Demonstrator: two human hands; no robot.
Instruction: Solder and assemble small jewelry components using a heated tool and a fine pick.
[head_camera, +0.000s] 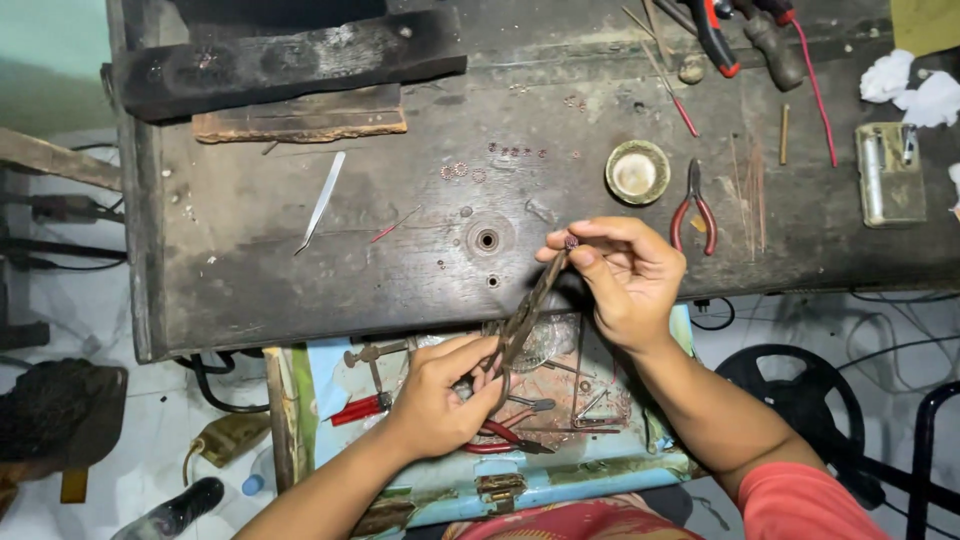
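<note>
My left hand (445, 390) grips the handles of a pair of worn, rusty pliers (527, 312) over an open drawer. The pliers slant up to the right, and their tip meets my right hand (622, 275). The thumb and forefinger of that hand pinch a tiny dark ring (571, 241) at the pliers' jaws, just above the front edge of the dark wooden workbench (300, 270). Several small copper-coloured rings (460, 171) lie scattered on the bench beyond my hands.
Metal tweezers (321, 200), a round white-filled dish (637, 172), red-handled pliers (692, 208), thin rods, a grey block (890, 173) and crumpled tissue (910, 88) lie on the bench. The pale blue drawer (560, 475) holds red-handled tools. Cables and a black fan (800, 395) are on the floor.
</note>
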